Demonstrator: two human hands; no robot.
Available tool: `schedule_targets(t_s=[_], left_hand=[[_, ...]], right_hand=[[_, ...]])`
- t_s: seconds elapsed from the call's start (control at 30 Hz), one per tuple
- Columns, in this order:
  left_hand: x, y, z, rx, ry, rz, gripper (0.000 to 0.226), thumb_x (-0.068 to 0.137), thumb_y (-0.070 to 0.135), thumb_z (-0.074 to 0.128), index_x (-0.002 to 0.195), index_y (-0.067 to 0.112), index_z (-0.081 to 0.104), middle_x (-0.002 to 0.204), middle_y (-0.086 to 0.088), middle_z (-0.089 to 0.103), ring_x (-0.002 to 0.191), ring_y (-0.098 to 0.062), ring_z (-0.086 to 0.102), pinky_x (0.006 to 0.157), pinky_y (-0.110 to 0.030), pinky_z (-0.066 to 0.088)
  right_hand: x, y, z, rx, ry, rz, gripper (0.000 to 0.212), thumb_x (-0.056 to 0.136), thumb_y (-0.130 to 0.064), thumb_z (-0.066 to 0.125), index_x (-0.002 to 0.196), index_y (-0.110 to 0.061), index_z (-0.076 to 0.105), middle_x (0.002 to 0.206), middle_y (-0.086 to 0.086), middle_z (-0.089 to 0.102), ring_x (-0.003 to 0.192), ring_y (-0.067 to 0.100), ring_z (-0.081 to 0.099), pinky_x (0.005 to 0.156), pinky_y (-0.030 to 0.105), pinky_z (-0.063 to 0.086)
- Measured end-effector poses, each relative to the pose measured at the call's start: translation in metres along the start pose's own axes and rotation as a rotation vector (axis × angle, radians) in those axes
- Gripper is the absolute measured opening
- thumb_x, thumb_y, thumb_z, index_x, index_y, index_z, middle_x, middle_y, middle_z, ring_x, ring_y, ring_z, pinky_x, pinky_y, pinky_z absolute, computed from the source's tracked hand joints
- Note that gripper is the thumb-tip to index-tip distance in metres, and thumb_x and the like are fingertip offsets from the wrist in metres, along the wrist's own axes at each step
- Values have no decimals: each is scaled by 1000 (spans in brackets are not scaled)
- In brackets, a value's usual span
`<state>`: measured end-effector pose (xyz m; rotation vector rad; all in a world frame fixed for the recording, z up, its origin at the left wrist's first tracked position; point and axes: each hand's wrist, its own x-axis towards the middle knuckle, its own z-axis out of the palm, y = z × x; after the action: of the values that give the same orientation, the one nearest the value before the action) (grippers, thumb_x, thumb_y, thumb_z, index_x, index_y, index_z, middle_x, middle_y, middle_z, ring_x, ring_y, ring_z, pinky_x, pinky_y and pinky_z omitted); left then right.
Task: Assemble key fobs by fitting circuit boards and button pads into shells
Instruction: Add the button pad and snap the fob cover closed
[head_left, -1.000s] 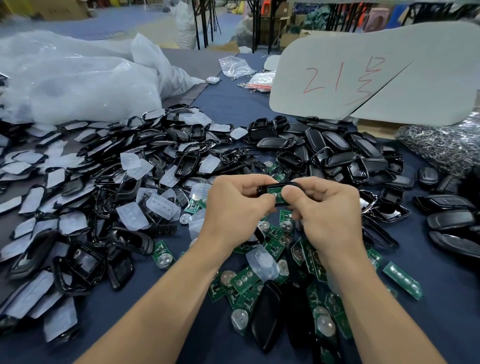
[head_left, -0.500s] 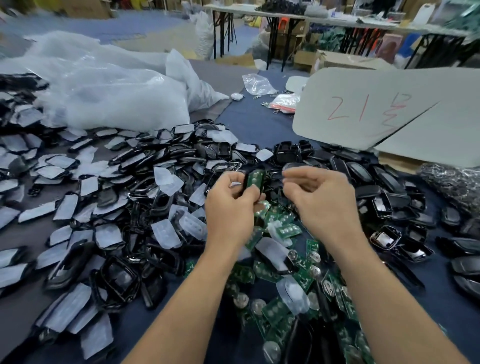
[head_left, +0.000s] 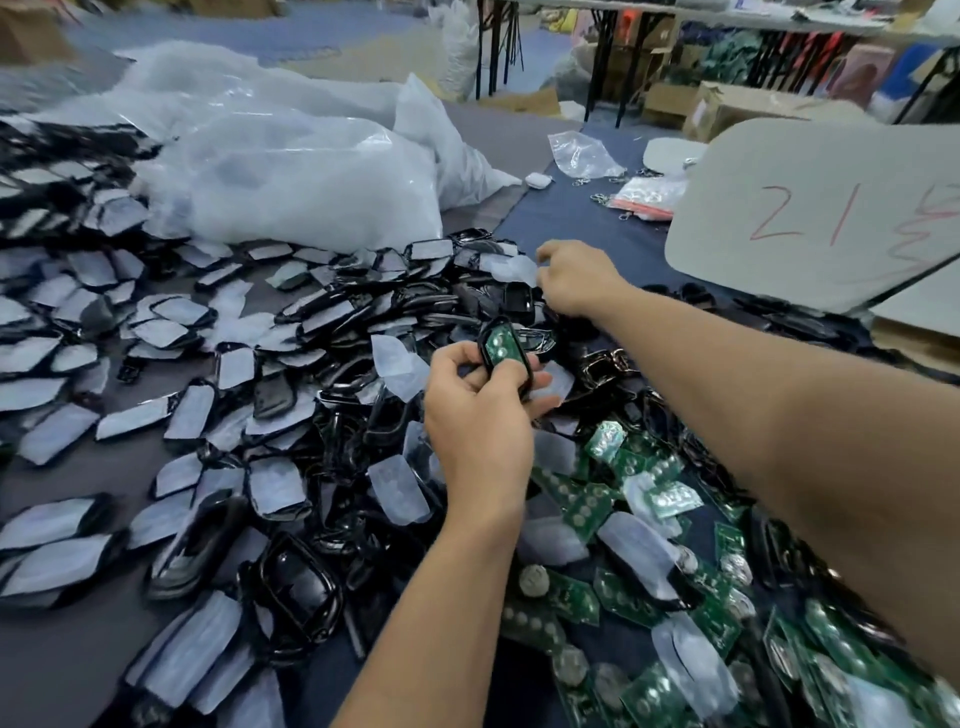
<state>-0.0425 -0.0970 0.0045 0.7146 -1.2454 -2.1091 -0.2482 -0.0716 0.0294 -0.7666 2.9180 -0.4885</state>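
The left hand (head_left: 478, 415) is gripping a black shell (head_left: 484, 347) above the middle of the tabletop (head_left: 566, 218), with its fingers and thumb curling round the shell's lower end. A green circuit board (head_left: 501, 345) is sitting inside the shell, face up and tilting towards the camera. The right hand (head_left: 579, 280) is reaching further out, towards the far edge, and its curled fingers are pinching the edge of a pale, see-through button pad (head_left: 511, 270) lying on top of the pile. The two hands are staying apart, not touching.

A heap of shells and pads (head_left: 291, 577) is covering the left half of the tabletop, and loose circuit boards (head_left: 582, 512) are lying under the right forearm near the right corner. A big plastic bag (head_left: 291, 176) is slumping at the far left, and a white board (head_left: 810, 218) with red writing is leaning at the far right edge.
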Motion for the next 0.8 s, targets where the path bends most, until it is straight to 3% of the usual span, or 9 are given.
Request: schedule_targets(t_s=[0.07, 0.17, 0.3, 0.43, 0.5, 0.53, 0.63, 0.7, 0.8], left_hand=[[2, -1, 1, -2, -6, -4, 22, 95, -4, 60, 102, 16, 58, 82, -3, 79, 73, -23, 78, 62, -23, 60], [4, -3, 0, -8, -12, 1, 17, 94, -4, 59, 104, 10, 59, 84, -6, 78, 72, -22, 77, 63, -27, 61], [6, -6, 1, 6, -16, -4, 16, 94, -3, 60, 104, 10, 61, 84, -6, 78, 70, -20, 77, 62, -27, 61], [5, -7, 2, 39, -19, -16, 17, 93, -2, 61, 100, 14, 61, 82, -3, 79, 69, -22, 78, 63, -31, 62], [4, -6, 3, 57, -28, -17, 17, 93, -1, 61, 101, 14, 62, 82, -2, 79, 70, -22, 78, 66, -34, 64], [3, -6, 3, 65, -30, -18, 16, 93, 0, 62, 101, 14, 62, 83, -1, 79, 70, -22, 79, 67, -35, 64], [2, -5, 3, 62, -28, -16, 15, 94, -1, 61, 102, 12, 62, 81, 0, 79, 73, -21, 79, 63, -29, 62], [0, -4, 4, 66, -26, -13, 16, 94, -2, 61, 103, 11, 62, 80, 0, 79, 74, -21, 79, 63, -28, 61], [-5, -5, 7, 92, -36, -3, 17, 93, -4, 60, 99, 11, 65, 79, -4, 78, 71, -21, 78, 61, -29, 61]], right_hand=[[19, -7, 8, 30, 10, 6, 33, 101, -9, 50, 130, 1, 62, 137, 21, 61, 125, 40, 57, 100, 39, 48], [37, -16, 19, 78, 63, 70, 27, 101, -22, 53, 114, -3, 67, 127, 20, 66, 119, 38, 60, 81, 33, 43], [48, -18, 21, 123, 122, 169, 29, 90, -33, 68, 104, -9, 60, 121, 15, 65, 109, 35, 62, 77, 34, 45], [43, -14, 2, 172, 92, 168, 33, 78, -25, 75, 108, -11, 72, 111, 9, 69, 95, 25, 64, 74, 30, 51], [29, -10, -9, 287, 96, 166, 22, 76, -16, 76, 98, -15, 77, 99, 6, 74, 91, 19, 67, 74, 28, 57], [19, -7, -14, 380, 115, 162, 13, 77, -12, 75, 88, -18, 78, 88, 2, 74, 83, 16, 66, 68, 24, 55], [-21, 0, -28, 686, 259, 219, 25, 76, -2, 75, 61, -21, 69, 61, -4, 61, 57, 14, 52, 43, 18, 37], [-53, 8, -33, 881, 267, 296, 25, 70, 2, 72, 56, -18, 65, 61, 2, 58, 61, 22, 47, 45, 23, 29], [-108, 23, -32, 728, 365, 305, 19, 64, -8, 73, 54, -23, 69, 55, -12, 64, 64, 19, 59, 59, 24, 44]])
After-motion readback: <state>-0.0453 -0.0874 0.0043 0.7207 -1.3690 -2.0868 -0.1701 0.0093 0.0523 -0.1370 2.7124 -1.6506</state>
